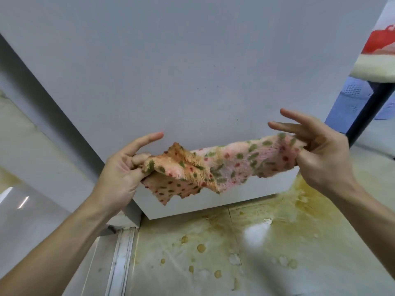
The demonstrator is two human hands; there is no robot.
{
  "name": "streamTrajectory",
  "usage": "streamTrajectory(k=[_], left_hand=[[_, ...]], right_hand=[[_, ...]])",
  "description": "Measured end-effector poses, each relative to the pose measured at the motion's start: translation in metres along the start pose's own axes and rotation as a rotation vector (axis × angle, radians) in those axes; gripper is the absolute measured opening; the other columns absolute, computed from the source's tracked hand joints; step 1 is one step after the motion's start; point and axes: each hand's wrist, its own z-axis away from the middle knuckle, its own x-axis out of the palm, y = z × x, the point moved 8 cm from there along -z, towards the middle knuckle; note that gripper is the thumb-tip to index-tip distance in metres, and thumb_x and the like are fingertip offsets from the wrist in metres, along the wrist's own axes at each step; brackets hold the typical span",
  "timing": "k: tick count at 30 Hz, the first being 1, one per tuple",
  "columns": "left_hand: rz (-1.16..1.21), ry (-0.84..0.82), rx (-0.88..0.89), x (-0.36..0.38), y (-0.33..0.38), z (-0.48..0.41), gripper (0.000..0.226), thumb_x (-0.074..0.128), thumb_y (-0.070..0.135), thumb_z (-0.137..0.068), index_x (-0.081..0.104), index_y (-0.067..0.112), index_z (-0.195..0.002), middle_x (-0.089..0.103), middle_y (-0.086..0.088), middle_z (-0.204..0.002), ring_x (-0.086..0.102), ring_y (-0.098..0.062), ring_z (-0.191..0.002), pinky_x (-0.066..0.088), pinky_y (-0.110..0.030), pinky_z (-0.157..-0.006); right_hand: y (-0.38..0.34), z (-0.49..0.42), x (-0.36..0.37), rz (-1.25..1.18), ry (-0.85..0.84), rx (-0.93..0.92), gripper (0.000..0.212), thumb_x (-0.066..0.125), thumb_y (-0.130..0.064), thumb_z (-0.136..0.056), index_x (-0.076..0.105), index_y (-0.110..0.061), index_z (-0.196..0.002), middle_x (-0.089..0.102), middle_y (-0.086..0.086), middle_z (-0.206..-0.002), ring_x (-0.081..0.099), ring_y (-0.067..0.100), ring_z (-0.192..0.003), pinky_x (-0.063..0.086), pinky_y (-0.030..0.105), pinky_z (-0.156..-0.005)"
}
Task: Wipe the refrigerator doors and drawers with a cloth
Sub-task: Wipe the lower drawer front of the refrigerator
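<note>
A pink cloth with green and red dots is stretched between both hands in front of the white refrigerator door. My left hand pinches the cloth's left end, its index finger pointing out toward the door. My right hand pinches the right end with thumb and lower fingers, while two fingers stick out straight. The cloth sags and folds in the middle, just off the door's lower edge. No drawers are in view.
The floor below is stained yellow with several spots. A metal rail runs along the floor at the lower left. A grey wall panel stands to the left. A blue perforated basket and a red item sit at right.
</note>
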Motion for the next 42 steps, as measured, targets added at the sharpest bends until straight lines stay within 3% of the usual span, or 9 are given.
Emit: streamTrajectory(k=[4,8,16,23,27,31,35,39,42], left_hand=[[-0.262,0.018,0.168,0.001,0.018,0.007,0.084,0.052,-0.017,-0.089,0.068,0.055,-0.13,0.072,0.011,-0.075,0.07,-0.005,-0.092,0.055,-0.018,-0.094],[-0.246,0.001,0.223,0.001,0.021,0.005,0.08,0.039,-0.026,-0.07,0.085,0.036,-0.091,0.079,-0.001,-0.091,0.076,-0.024,-0.09,0.064,-0.036,-0.082],[-0.396,0.191,0.259,-0.018,0.027,0.0,0.05,0.067,-0.013,-0.093,0.077,0.034,-0.108,0.08,0.02,-0.104,0.076,-0.001,-0.098,0.058,-0.014,-0.085],[-0.322,0.076,0.121,-0.022,0.023,-0.011,0.048,0.07,0.003,-0.094,0.081,0.049,-0.097,0.081,0.015,-0.1,0.076,-0.003,-0.099,0.057,-0.011,-0.083],[-0.231,-0.056,0.035,-0.017,0.021,-0.014,0.037,0.068,0.014,-0.089,0.082,0.045,-0.105,0.08,0.007,-0.109,0.073,-0.008,-0.109,0.054,-0.013,-0.092],[-0.211,-0.157,-0.095,-0.01,0.003,-0.013,0.067,0.042,-0.018,-0.101,0.081,0.035,-0.112,0.076,0.005,-0.118,0.069,-0.013,-0.117,0.054,-0.016,-0.09],[-0.086,-0.158,-0.276,-0.003,-0.016,-0.012,0.072,0.026,-0.015,-0.101,0.082,0.028,-0.112,0.078,-0.001,-0.121,0.07,-0.023,-0.117,0.053,-0.039,-0.098],[0.038,-0.14,-0.308,-0.007,-0.02,-0.01,0.068,0.024,-0.012,-0.097,0.085,0.017,-0.099,0.08,-0.012,-0.104,0.073,-0.016,-0.093,0.057,-0.02,-0.075],[0.163,-0.122,-0.323,-0.006,-0.025,-0.009,0.052,0.033,0.005,-0.087,0.085,0.007,-0.093,0.078,-0.022,-0.102,0.074,-0.025,-0.094,0.062,-0.029,-0.078]], right_hand=[[0.002,-0.004,-0.011,-0.077,0.175,-0.001,0.062,0.06,0.021,-0.087,0.076,-0.032,-0.114,0.079,-0.017,-0.109,0.075,0.01,-0.107,0.062,0.025,-0.087],[0.009,-0.008,-0.016,-0.05,0.215,0.058,0.053,0.069,0.012,-0.09,0.076,-0.039,-0.106,0.077,-0.026,-0.103,0.074,0.003,-0.1,0.058,0.015,-0.08],[0.015,-0.021,-0.018,-0.164,0.048,0.109,0.03,0.078,-0.008,-0.091,0.08,-0.038,-0.087,0.079,-0.019,-0.087,0.072,-0.002,-0.081,0.057,0.013,-0.071],[0.018,-0.028,-0.012,-0.298,-0.252,0.152,0.055,0.066,0.012,-0.09,0.083,-0.038,-0.106,0.08,-0.003,-0.109,0.076,0.011,-0.105,0.06,0.018,-0.084],[0.023,-0.027,-0.006,-0.453,-0.321,0.229,0.038,0.064,-0.006,-0.086,0.083,-0.03,-0.108,0.078,0.001,-0.106,0.074,0.014,-0.1,0.058,0.02,-0.08],[0.03,-0.024,0.006,-0.5,-0.415,0.346,0.032,0.059,-0.002,-0.092,0.085,-0.02,-0.1,0.077,0.007,-0.118,0.072,0.018,-0.114,0.059,0.022,-0.087],[0.03,-0.019,0.015,-0.577,-0.457,0.446,0.031,0.061,-0.02,-0.092,0.081,-0.016,-0.115,0.072,0.009,-0.134,0.067,0.022,-0.128,0.058,0.027,-0.094],[0.032,-0.017,0.016,-0.491,-0.408,0.487,0.035,0.053,-0.033,-0.097,0.079,-0.028,-0.12,0.075,0.007,-0.127,0.072,0.024,-0.117,0.061,0.027,-0.085],[0.031,-0.013,0.02,-0.461,-0.41,0.522,0.036,0.05,-0.045,-0.105,0.08,-0.029,-0.117,0.076,0.01,-0.124,0.074,0.028,-0.114,0.063,0.035,-0.086]])
